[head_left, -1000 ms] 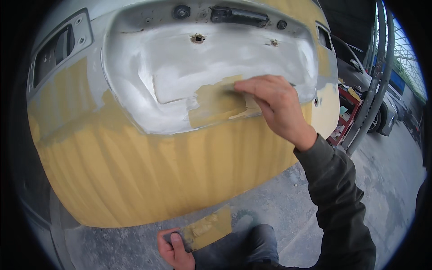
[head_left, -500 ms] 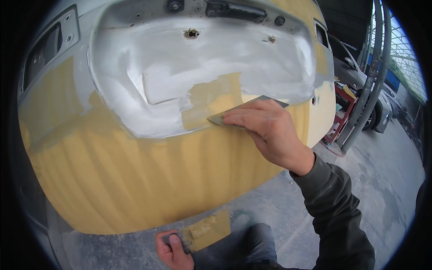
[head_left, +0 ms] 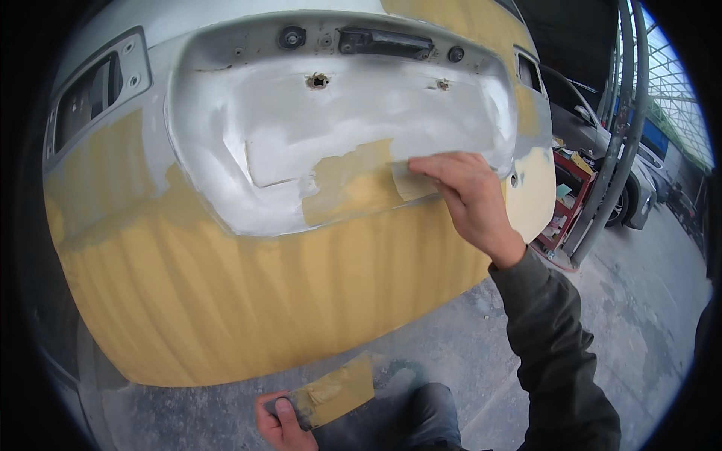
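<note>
A car tailgate [head_left: 226, 301] fills the middle, its lower part coated in yellow filler and its recess bare silver-grey. My right hand [head_left: 470, 197] is closed on a thin putty spreader [head_left: 410, 183], which lies against the lower edge of the recess. Left of the spreader is a patch of yellow putty [head_left: 350, 184] on the bare metal. Low in front, my left hand [head_left: 284, 422] grips a flat mixing board [head_left: 353, 387] by its dark end, thumb on top. A lump of yellow putty [head_left: 326, 389] sits on this board.
Black fittings [head_left: 385, 43] and two rough holes line the top of the recess. To the right stand grey posts [head_left: 620, 143], a red cart [head_left: 568, 203] with items on it and a parked grey car [head_left: 635, 184]. Grey concrete floor [head_left: 466, 346] lies below the tailgate.
My right hand has turned the spreader and moved it slightly right along the recess edge. The view has shifted a little; my left hand keeps the board low.
</note>
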A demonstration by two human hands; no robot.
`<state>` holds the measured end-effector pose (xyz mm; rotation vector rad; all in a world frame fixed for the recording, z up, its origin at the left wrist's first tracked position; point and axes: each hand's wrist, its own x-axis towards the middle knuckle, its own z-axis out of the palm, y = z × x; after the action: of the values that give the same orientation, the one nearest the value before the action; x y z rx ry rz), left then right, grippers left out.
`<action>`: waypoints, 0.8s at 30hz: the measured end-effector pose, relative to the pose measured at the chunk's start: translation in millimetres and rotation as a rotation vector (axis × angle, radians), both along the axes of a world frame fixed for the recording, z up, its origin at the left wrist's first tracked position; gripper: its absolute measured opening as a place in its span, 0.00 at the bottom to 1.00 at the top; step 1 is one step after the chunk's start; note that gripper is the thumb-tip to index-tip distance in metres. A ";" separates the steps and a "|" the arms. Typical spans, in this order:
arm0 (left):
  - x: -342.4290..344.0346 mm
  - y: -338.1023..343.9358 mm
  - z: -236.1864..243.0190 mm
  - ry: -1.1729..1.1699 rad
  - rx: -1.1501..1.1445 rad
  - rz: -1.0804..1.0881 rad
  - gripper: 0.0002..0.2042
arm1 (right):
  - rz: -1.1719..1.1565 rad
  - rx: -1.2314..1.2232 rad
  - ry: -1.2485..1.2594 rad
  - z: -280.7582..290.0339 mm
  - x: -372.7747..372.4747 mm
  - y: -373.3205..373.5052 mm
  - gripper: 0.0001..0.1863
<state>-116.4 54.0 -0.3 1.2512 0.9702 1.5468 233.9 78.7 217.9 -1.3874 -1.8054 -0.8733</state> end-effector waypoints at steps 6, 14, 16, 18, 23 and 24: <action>-2.8 -1.9 9.0 0.001 0.028 0.000 0.10 | 0.010 0.088 -0.056 4.3 17.4 36.3 0.17; 1.1 1.1 8.2 0.051 0.049 -0.015 0.11 | 0.043 0.092 -0.091 -8.8 16.9 29.1 0.16; 5.0 0.5 5.2 0.002 0.002 -0.019 0.12 | 0.057 0.121 -0.065 7.1 24.0 33.4 0.17; 6.7 0.9 5.1 0.006 -0.001 -0.011 0.12 | 0.055 0.068 -0.073 17.3 24.0 38.8 0.20; 4.8 23.2 -40.2 -0.174 0.099 -0.082 0.14 | 0.097 -0.013 -0.096 4.2 21.2 39.0 0.21; 3.9 20.5 -39.2 -0.081 0.110 -0.047 0.13 | 0.101 -0.026 -0.094 0.3 19.1 36.0 0.21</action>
<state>-112.6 74.5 -39.6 1.2681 0.8083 1.6196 253.0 114.7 218.2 -1.2788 -1.9466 -0.8777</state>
